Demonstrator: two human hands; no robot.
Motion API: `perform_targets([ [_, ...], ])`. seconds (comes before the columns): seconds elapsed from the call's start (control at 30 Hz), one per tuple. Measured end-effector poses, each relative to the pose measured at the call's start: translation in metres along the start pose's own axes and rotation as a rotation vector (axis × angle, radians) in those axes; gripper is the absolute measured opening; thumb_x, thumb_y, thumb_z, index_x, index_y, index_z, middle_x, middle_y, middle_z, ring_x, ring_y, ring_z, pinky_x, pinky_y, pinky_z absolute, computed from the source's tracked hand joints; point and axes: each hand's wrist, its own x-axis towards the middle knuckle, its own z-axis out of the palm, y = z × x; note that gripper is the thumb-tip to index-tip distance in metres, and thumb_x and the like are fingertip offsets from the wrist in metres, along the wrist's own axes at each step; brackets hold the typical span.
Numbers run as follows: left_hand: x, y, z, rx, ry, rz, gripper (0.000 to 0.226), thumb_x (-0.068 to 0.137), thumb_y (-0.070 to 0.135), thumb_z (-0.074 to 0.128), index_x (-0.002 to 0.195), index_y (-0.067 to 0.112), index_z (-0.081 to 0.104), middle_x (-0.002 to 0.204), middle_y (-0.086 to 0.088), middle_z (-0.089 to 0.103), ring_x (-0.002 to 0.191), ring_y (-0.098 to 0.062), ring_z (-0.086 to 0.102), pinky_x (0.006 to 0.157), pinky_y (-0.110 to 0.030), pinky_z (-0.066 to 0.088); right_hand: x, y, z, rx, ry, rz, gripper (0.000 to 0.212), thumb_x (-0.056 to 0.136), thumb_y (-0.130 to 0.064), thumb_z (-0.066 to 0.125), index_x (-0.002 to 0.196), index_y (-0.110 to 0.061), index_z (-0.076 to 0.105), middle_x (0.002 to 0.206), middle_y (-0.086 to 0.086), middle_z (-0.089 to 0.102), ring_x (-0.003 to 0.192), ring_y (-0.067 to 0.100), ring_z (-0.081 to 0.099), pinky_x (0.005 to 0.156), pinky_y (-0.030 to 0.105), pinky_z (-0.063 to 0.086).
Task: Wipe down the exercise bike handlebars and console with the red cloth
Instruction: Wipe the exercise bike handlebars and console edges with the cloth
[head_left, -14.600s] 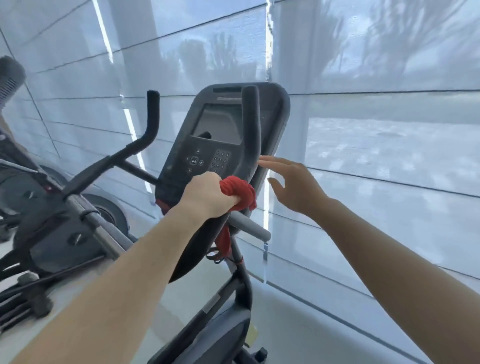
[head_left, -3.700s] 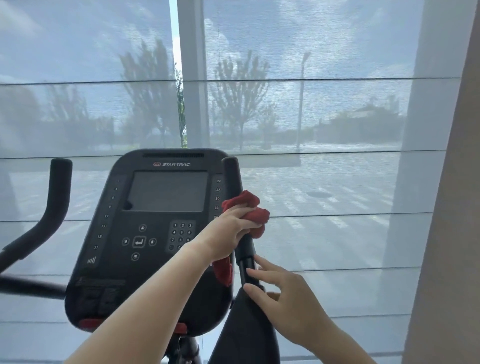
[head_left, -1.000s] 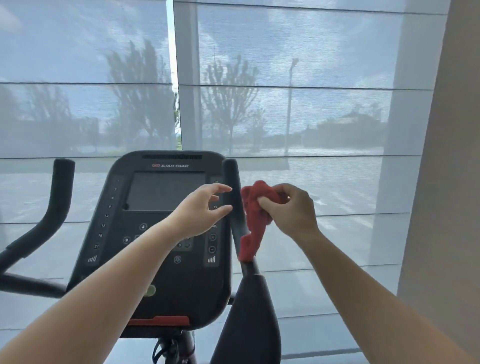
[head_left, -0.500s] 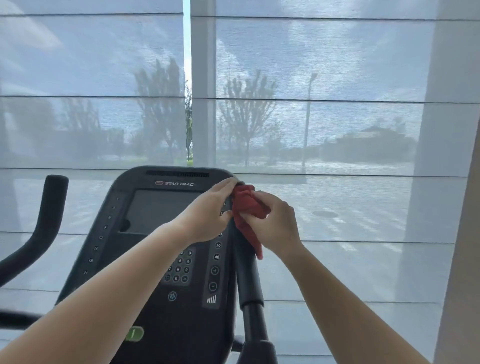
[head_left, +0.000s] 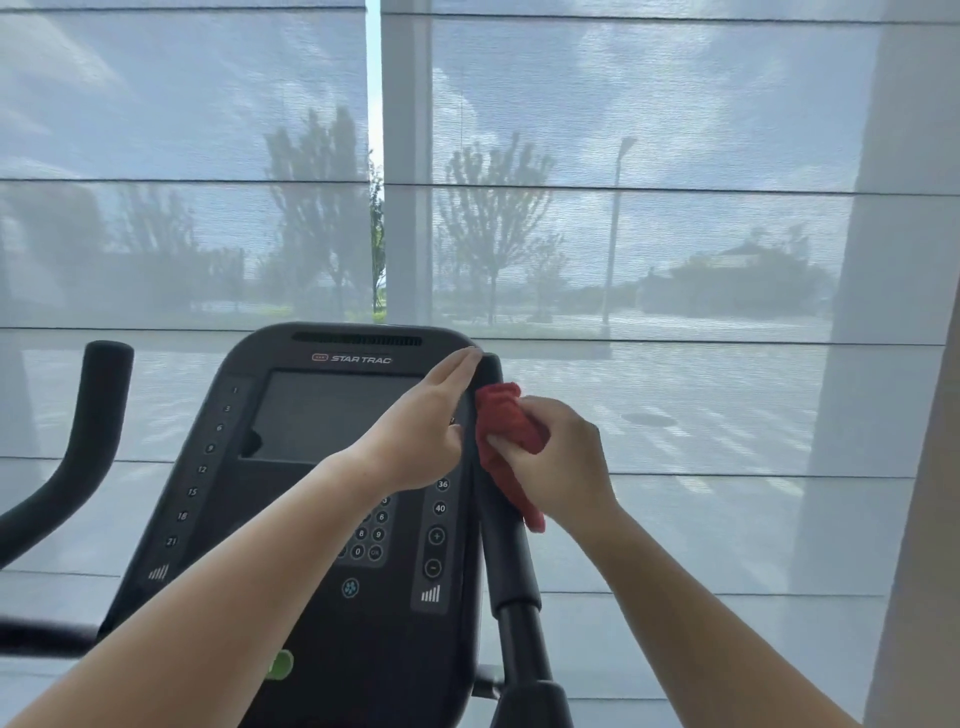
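Cloth status: red cloth (head_left: 504, 415) is bunched in right hand (head_left: 563, 460), centre-right of frame. It is pressed against the upper part of right handlebar (head_left: 508, 556), just below the rounded tip. That hand's fingers curl round the wad and the thumb pinches it from the near side. Loose tail of cloth hangs down along the grip, below the hand.

Centre frame: left hand (head_left: 415, 436), in front of console (head_left: 291, 519). Fingers straight and pressed together, tips touching the handlebar tip at the console's upper right corner. Holds nothing. It covers the right part of the screen (head_left: 311, 415) and the top of the keypad (head_left: 370, 538).

Console is dark and upright, STAR TRAC printed along the top, numbers down both sides. Near its bottom edge is a green button (head_left: 281, 665), partly behind the left forearm. At left edge of frame, left handlebar (head_left: 98, 415) stands well apart from both hands. Sheer window blind (head_left: 675, 156) fills the background; trees and a lamp post show through.
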Motion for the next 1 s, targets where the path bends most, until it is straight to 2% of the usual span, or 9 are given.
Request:
perform_targets([
  [0.07,-0.001,-0.001,0.001,-0.021,-0.017,0.000,0.078,0.086,-0.003,0.045,0.149,0.020,0.005,0.155,0.015,0.003,0.140,-0.001,0.011,0.095,0.005,0.003,-0.019,0.010,0.000,-0.052,-0.058,-0.041,0.027,0.073,-0.020,0.072,0.099,-0.027,0.070,0.100,-0.014,0.064,0.092,0.001,0.057,0.084,0.011,0.042],
  [0.13,-0.005,0.000,0.002,-0.057,-0.037,-0.005,0.080,0.086,-0.001,0.046,0.149,0.024,0.002,0.154,0.020,-0.002,0.139,0.002,0.011,0.097,0.004,0.005,-0.034,0.016,-0.007,-0.085,-0.158,-0.025,0.025,0.073,-0.020,0.072,0.096,-0.030,0.072,0.096,-0.017,0.064,0.087,-0.004,0.057,0.078,0.005,0.040],
  [0.23,-0.018,0.002,0.004,-0.122,-0.042,-0.007,0.077,0.088,0.005,0.050,0.148,0.030,0.009,0.152,0.027,-0.004,0.110,0.000,0.047,0.101,-0.017,0.035,-0.040,0.009,-0.030,-0.109,-0.394,0.066,0.012,0.072,-0.019,0.070,0.078,-0.028,0.073,0.070,-0.007,0.068,0.063,-0.002,0.058,0.059,0.012,0.046],
  [0.3,-0.030,0.002,0.007,-0.157,-0.035,0.001,0.070,0.090,0.011,0.053,0.147,0.032,0.018,0.152,0.028,0.004,0.104,0.001,0.050,0.096,-0.021,0.041,-0.039,0.002,-0.041,-0.102,-0.474,0.089,0.014,0.069,-0.019,0.071,0.078,-0.029,0.073,0.069,-0.008,0.070,0.064,0.000,0.062,0.063,0.019,0.053],
  [0.37,-0.043,0.002,0.011,-0.227,-0.031,0.023,0.061,0.091,0.020,0.055,0.143,0.033,0.028,0.151,0.024,0.017,0.123,0.005,0.038,0.101,-0.021,0.037,-0.039,-0.004,-0.044,-0.075,-0.381,0.078,0.020,0.066,-0.019,0.074,0.082,-0.032,0.072,0.075,-0.013,0.071,0.071,-0.001,0.064,0.067,0.017,0.052],
  [0.47,-0.059,0.006,0.016,-0.443,-0.036,0.005,0.045,0.091,0.027,0.055,0.134,0.032,0.043,0.137,0.014,0.046,0.122,0.006,0.042,0.099,-0.021,0.042,-0.044,-0.010,-0.038,0.015,-0.167,0.095,0.045,0.061,-0.025,0.081,0.101,-0.033,0.063,0.096,-0.015,0.066,0.088,-0.002,0.061,0.077,0.016,0.047],
  [0.63,-0.082,0.010,0.025,-0.571,-0.123,0.013,0.043,0.089,0.017,0.058,0.128,0.034,0.049,0.125,0.015,0.054,0.116,0.003,0.050,0.092,-0.027,0.050,-0.067,-0.004,-0.028,0.084,-0.224,0.113,0.081,0.056,-0.022,0.088,0.124,-0.035,0.046,0.108,-0.019,0.057,0.100,-0.003,0.058,0.085,0.024,0.051],
  [0.8,-0.090,0.014,0.037,-0.448,-0.146,0.072,0.041,0.087,0.015,0.058,0.119,0.041,0.055,0.124,0.021,0.050,0.115,0.002,0.048,0.092,-0.028,0.050,-0.089,0.009,-0.043,0.021,-0.231,0.161,0.066,0.063,-0.020,0.083,0.118,-0.039,0.051,0.112,-0.023,0.059,0.110,-0.002,0.054,0.083,0.026,0.053],
  [1.0,-0.097,0.008,0.037,-0.366,-0.153,0.083,0.026,0.083,0.021,0.061,0.107,0.032,0.061,0.109,0.018,0.051,0.104,-0.001,0.052,0.087,-0.028,0.051,-0.107,0.009,-0.044,0.089,-0.206,0.138,0.043,0.070,-0.011,0.077,0.102,-0.037,0.065,0.101,-0.022,0.067,0.092,-0.001,0.064,0.082,0.016,0.050],
])
